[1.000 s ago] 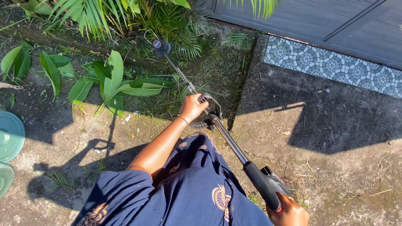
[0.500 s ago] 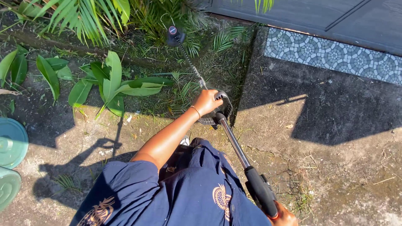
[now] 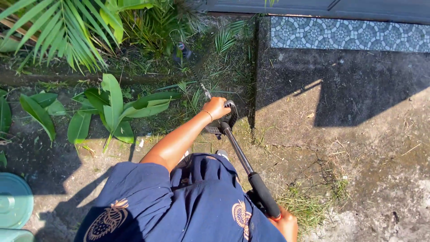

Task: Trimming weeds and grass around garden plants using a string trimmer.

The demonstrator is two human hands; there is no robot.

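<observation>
Over the last second the trimmer head has travelled away from the fingers of the left hand: it began in the short grass just past the broad green leaves, and it now sits well beyond the fingers, pushed in among the palm fronds at the bed's edge. The shaft has swung with it, so the loop handle under those fingers has moved a little toward the dark concrete edge. The right hand on the rear grip has dropped lower and closer to the body, its fingers now partly out of view.
</observation>
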